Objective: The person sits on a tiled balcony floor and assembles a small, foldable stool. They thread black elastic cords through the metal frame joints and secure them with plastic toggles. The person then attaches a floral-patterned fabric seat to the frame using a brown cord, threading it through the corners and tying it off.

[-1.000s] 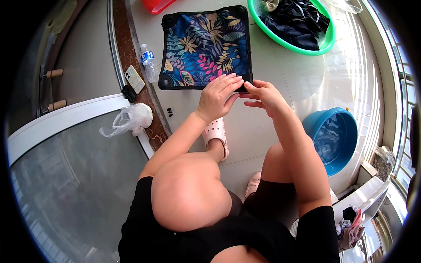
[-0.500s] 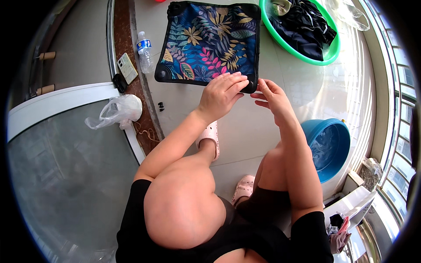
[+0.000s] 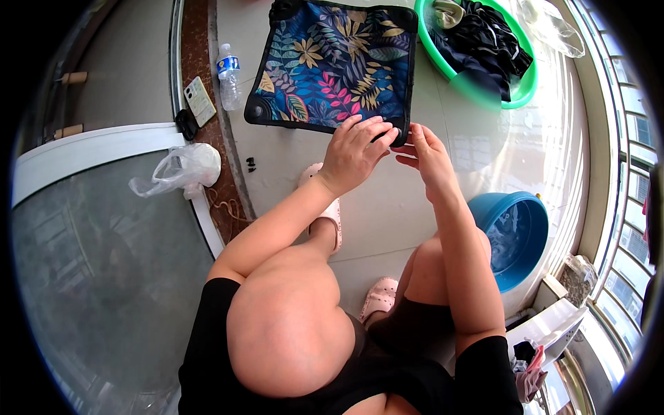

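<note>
1. Within green basin [image 3: 531, 81]: dark clothes [image 3: 492, 41].
2. Within blue basin [image 3: 534, 238]: water [image 3: 506, 238].
3. Upper centre: leaf-patterned panel [image 3: 332, 69], near-right corner under curved fingers of left hand [image 3: 351, 153].
4. At same corner: right hand [image 3: 431, 160], fingers slightly parted; either grip unclear.

head: left fisheye | down, forward over knees [image 3: 287, 311] | mid-range: left hand [image 3: 353, 157], right hand [image 3: 431, 160] | floor [image 3: 380, 214] beyond

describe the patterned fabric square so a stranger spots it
Find the green basin, upper right. Just left of it is a black-edged fabric square, the left hand at its near right corner. Its bright leaf print sets it apart from the plain basin.
</note>
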The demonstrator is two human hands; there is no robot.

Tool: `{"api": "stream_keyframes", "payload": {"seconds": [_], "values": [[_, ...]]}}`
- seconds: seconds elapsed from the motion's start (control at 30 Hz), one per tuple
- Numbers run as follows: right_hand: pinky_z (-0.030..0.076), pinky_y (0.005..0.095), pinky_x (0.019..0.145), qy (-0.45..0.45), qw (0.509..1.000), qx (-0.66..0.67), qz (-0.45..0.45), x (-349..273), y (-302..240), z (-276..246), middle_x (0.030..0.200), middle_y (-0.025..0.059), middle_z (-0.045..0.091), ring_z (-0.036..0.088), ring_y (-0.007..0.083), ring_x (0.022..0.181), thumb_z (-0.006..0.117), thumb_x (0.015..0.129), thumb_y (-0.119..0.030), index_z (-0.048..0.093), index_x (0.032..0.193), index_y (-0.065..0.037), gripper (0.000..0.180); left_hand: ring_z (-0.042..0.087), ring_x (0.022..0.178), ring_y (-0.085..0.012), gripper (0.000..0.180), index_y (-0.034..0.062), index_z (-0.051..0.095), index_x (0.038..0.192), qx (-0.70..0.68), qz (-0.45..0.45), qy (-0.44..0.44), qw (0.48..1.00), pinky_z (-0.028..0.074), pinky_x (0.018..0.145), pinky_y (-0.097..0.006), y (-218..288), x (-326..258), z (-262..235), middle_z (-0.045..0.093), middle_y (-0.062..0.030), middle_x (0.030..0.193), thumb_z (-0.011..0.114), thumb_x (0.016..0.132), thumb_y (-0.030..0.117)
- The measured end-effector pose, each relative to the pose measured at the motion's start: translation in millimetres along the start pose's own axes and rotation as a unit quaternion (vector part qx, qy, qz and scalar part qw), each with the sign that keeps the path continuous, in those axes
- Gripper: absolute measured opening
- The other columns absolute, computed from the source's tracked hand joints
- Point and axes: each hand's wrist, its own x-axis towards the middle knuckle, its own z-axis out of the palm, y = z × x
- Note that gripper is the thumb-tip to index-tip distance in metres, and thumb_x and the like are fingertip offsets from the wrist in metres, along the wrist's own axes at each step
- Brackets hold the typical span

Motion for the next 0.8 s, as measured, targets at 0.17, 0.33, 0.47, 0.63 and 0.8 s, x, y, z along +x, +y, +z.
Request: {"api": "stream_keyframes", "payload": {"seconds": [0.17,0.33,0.47,0.63,0.8], "values": [[0.052,0.0289,0.084,-0.019,0.998,-0.003,-0.051,-1.8,-0.3,1.8,0.101,0.0068,0.07,0.067,0.0154,0.092,0.045,0.106,-0.027,0.061,0.118,-0.001,0.033,0.063,0.106,-0.0208,0.036,0.0132,0.064,0.111,0.024,0.018,0.038,0.999,0.048,0.092,-0.039,-6.3,3.7,6.1,0.063,-0.0015,0.114,0.075,0.077,0.009],[0.051,0.0285,0.087,-0.089,0.985,0.013,-0.146,-20.3,-57.2,27.7,0.101,0.0069,0.07,0.066,0.0151,0.095,0.049,0.104,-0.018,0.062,0.121,0.001,0.028,0.066,0.097,-0.0246,0.04,0.0105,0.065,0.111,-0.017,-0.011,0.112,0.994,0.052,0.085,-0.036,-9.6,43.9,-65.2,0.068,-0.0046,0.109,0.079,0.074,0.005],[0.049,0.027,0.086,-0.16,0.946,-0.053,-0.275,-25.0,-112.1,48.8,0.101,0.0066,0.07,0.064,0.0142,0.101,0.054,0.1,-0.011,0.064,0.123,0.0,0.026,0.068,0.096,-0.0245,0.041,0.006,0.067,0.114,-0.07,-0.081,0.173,0.979,0.053,0.086,-0.033,-13.8,81.9,-122.3,0.071,-0.0084,0.107,0.081,0.075,0.005],[0.04,0.0442,0.105,0.077,0.765,-0.295,-0.568,-20.3,-153.8,75.7,0.135,0.0103,0.054,0.052,0.0288,0.121,0.079,0.078,-0.023,0.057,0.126,-0.011,0.055,0.068,0.095,-0.0177,0.033,0.0028,0.067,0.116,-0.213,-0.187,0.2,0.938,0.052,0.087,-0.029,-23.1,103.2,-159.6,0.072,-0.0089,0.103,0.075,0.084,0.007],[0.045,0.0447,0.096,-0.049,0.775,-0.384,-0.499,-7.1,-164.0,80.6,0.099,0.0102,0.07,0.065,0.0311,0.093,0.075,0.081,-0.036,0.064,0.113,-0.01,0.042,0.065,0.099,-0.0127,0.029,-0.0021,0.063,0.118,-0.415,-0.281,0.125,0.856,0.052,0.089,-0.027,-25.4,97.5,-151.4,0.069,-0.007,0.109,0.069,0.091,0.007]]}}
